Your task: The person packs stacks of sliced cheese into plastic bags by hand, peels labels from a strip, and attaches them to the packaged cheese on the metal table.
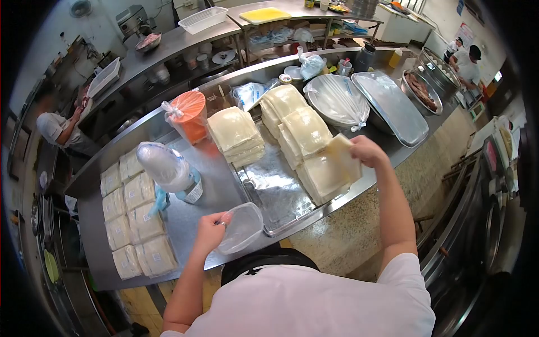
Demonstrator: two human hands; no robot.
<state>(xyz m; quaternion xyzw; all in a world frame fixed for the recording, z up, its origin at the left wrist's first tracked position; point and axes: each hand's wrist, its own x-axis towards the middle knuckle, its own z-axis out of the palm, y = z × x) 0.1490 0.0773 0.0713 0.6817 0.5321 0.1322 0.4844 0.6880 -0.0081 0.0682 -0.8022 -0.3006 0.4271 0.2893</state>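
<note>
My left hand (211, 230) grips the rim of a clear plastic container (242, 227) at the table's front edge; nothing shows inside it. My right hand (368, 150) is closed on the edge of some pale square dough sheets (341, 154), slightly blurred and tilted above a stack. Beneath them, tall stacks of dough sheets (306, 132) stand on a metal tray (275, 196). Another stack (234, 135) rests at the tray's left side. How many sheets my right hand holds I cannot tell.
Wrapped packs of sheets (140, 191) lie in rows at left, beside a sleeve of plastic containers (165, 168). An orange tub (188, 115), a plastic-covered bowl (336, 101) and a covered tray (390, 106) line the back. A co-worker (56, 126) stands at far left; others are far right.
</note>
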